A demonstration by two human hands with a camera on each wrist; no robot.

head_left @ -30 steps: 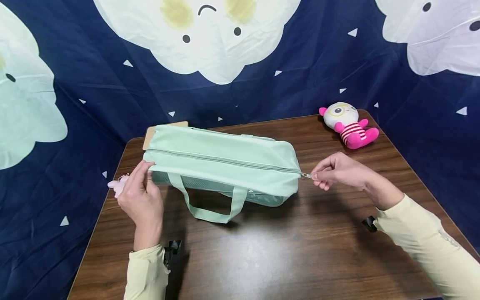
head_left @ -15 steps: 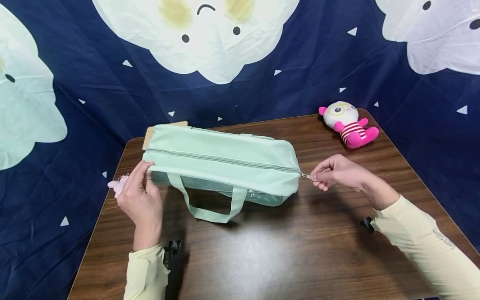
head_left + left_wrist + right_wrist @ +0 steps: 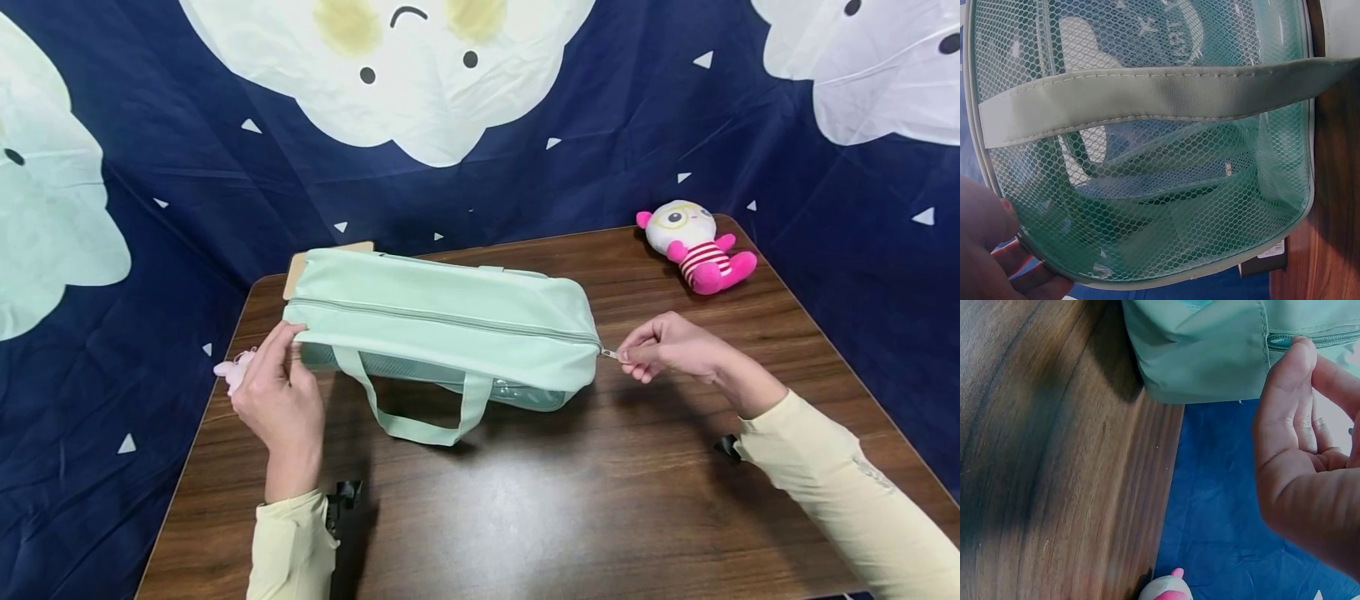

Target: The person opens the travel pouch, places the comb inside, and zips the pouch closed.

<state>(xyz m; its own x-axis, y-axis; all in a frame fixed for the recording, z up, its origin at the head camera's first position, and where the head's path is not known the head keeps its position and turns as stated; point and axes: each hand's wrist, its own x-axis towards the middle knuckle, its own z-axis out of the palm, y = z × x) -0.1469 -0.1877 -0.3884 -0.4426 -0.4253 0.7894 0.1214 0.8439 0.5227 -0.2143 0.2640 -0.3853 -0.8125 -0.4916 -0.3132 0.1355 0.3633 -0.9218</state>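
Note:
A mint-green bag (image 3: 442, 304) lies across the table, its top facing up and one handle strap (image 3: 420, 429) hanging toward the front. Along the top runs a zipper (image 3: 450, 319). At the bag's left front corner my left hand (image 3: 279, 404) grips the edge; the left wrist view has its thumb by the clear mesh side (image 3: 1147, 231) and the other fingers partly hidden behind. My right hand (image 3: 675, 350) pinches the zipper pull (image 3: 609, 354) past the bag's right end. In the right wrist view a small gap shows in the zipper (image 3: 1280, 341) beside the fingertips.
A pink and white plush toy (image 3: 697, 246) lies at the table's back right. A small pale pink object (image 3: 236, 369) sits beside my left hand. Part of a flat beige piece (image 3: 296, 271) sticks out behind the bag. Dark blue cloth (image 3: 480, 192) hangs behind the table.
The right forearm has shifted slightly left and down. Both hands keep their grip, and the bag stays in nearly the same place.

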